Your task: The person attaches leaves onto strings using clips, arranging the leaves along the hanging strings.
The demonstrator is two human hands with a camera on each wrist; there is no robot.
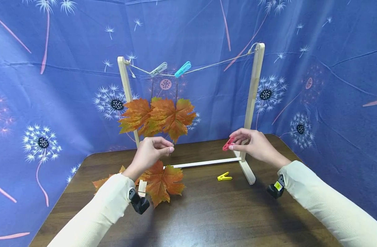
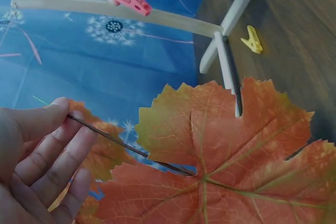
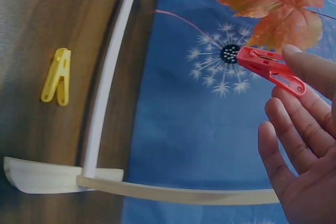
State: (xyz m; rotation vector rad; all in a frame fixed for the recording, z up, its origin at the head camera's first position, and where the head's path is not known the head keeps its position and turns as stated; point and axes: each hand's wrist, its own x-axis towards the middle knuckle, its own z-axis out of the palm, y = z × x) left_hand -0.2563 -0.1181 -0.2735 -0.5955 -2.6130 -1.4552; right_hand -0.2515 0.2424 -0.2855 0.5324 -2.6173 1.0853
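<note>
My left hand (image 1: 152, 152) pinches the thin dark stem (image 2: 121, 142) of an orange artificial maple leaf (image 1: 163, 181), which hangs below the fingers. In the right hand (image 1: 253, 144), a red clothespin (image 1: 228, 143) is held between thumb and fingertips, beside the right post. Two more orange leaves (image 1: 176, 118) hang by their stems from a string (image 1: 219, 66). A pale clothespin (image 1: 158, 69) and a blue clothespin (image 1: 183, 69) clip them there. On the table lies a yellow clothespin (image 1: 224, 176), below the right hand.
A wooden frame with a left post (image 1: 125, 80), a right post (image 1: 254, 87) and a white lower bar (image 1: 207, 162) stands on the brown table (image 1: 207, 212). Another leaf (image 1: 100, 183) shows partly behind the left sleeve. Blue dandelion-print cloth (image 1: 213, 113) hangs behind.
</note>
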